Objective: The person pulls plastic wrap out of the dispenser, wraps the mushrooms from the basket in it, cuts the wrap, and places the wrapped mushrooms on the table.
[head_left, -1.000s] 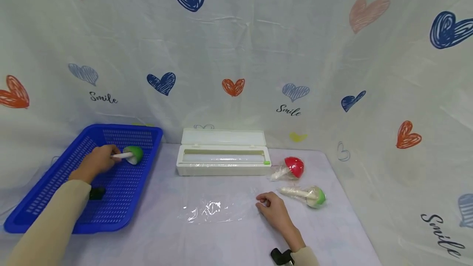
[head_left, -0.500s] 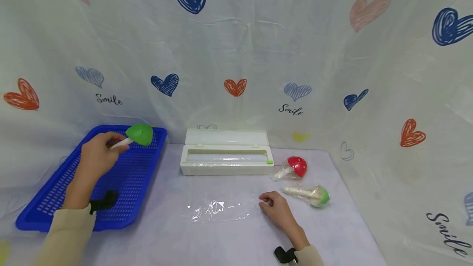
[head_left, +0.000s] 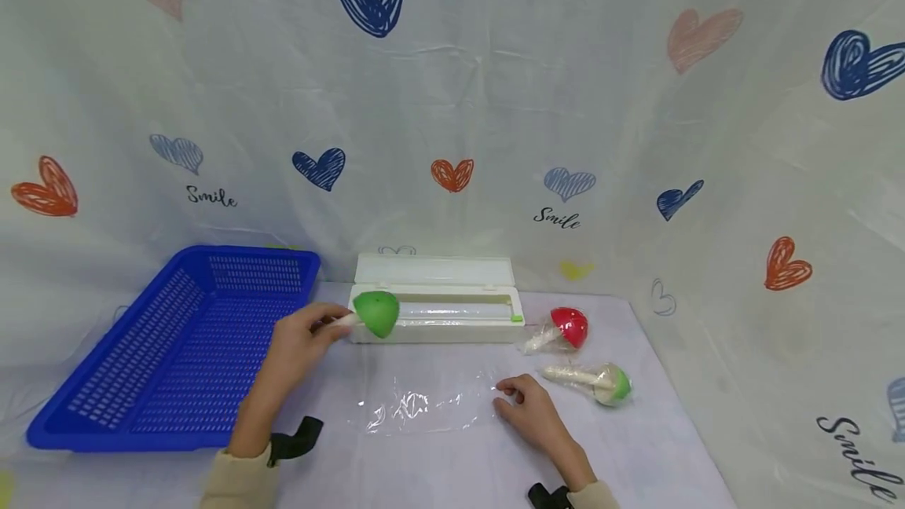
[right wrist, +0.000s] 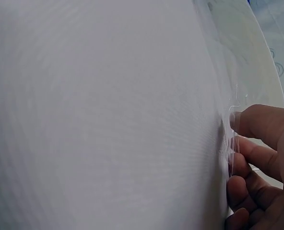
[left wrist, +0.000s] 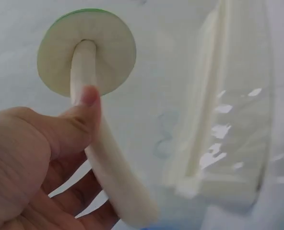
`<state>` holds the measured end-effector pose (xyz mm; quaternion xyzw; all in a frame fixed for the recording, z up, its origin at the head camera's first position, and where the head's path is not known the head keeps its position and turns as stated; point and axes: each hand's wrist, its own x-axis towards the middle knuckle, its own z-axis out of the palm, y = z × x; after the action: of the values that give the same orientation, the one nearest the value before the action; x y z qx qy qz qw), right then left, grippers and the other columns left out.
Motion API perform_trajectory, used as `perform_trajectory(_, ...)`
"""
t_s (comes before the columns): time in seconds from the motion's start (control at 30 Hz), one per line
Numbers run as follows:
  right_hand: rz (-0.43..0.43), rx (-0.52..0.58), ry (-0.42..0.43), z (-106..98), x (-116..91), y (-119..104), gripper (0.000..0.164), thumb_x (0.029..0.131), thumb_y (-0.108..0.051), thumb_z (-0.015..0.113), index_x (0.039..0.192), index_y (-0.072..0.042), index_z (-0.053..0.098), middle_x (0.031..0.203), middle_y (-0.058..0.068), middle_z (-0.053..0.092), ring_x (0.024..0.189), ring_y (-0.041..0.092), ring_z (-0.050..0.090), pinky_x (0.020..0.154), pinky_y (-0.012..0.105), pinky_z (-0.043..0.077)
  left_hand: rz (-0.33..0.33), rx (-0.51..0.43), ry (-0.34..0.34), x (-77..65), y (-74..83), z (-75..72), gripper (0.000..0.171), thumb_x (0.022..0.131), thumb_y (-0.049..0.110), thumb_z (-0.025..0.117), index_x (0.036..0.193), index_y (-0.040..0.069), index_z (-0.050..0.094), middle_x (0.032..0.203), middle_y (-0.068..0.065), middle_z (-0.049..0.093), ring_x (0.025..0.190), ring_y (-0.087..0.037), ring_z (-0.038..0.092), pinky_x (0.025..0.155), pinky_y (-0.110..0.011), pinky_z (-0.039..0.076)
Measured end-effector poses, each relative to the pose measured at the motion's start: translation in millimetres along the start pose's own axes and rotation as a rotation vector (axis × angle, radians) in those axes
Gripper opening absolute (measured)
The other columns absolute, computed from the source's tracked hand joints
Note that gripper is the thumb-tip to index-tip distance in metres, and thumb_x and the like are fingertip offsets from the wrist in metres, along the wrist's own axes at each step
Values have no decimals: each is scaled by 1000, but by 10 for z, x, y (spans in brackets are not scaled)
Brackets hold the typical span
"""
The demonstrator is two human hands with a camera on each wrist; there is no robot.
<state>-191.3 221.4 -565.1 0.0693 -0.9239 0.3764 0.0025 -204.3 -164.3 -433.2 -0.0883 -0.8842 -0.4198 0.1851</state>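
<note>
A toy mushroom with a green cap and white stem is held in my left hand, in front of the left end of the cling film dispenser. Thumb and fingers grip the stem, and the left wrist view shows the cap's pale underside. A clear sheet of cling film lies flat on the table before the dispenser. My right hand pinches its right edge; in the right wrist view the thumb and fingertips meet the film's edge.
A blue plastic basket stands at the left. Right of the dispenser, whose lid is up, lie a film-wrapped red-capped mushroom and a wrapped green-capped one. A heart-printed cloth hangs behind.
My left hand has lifted the green-capped mushroom out of the blue basket and carried it right, to the front of the dispenser. My right hand has stayed at the film's edge.
</note>
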Motion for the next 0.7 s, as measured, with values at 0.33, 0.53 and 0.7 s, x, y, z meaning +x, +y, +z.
perform_trajectory(0.33, -20, -16, -25, 12, -9, 11, 16, 93, -16, 75, 108, -10, 74, 96, -3, 60, 86, 10, 51, 74, 24, 48, 11, -93, -209, -245, 76, 945, 19, 74, 6, 89, 90, 11, 81, 88, 2, 74, 77, -8, 65, 67, -22, 54)
perform_trajectory(0.53, -26, -37, -38, 9, -25, 27, 18, 94, -16, 74, 111, -10, 74, 99, -2, 60, 88, 11, 53, 76, 26, 49, -22, -163, -289, -318, 140, 1271, 15, 78, 5, 86, 92, 6, 82, 90, -3, 76, 80, -12, 66, 67, -22, 53)
perform_trajectory(0.7, -35, -41, -51, 5, -28, 37, 23, 92, -17, 76, 113, -10, 73, 101, -2, 60, 90, 11, 52, 77, 26, 49, -49, -36, -254, -341, 171, 1462, 15, 78, 13, 87, 92, 12, 84, 89, 0, 77, 84, -16, 67, 72, -27, 50)
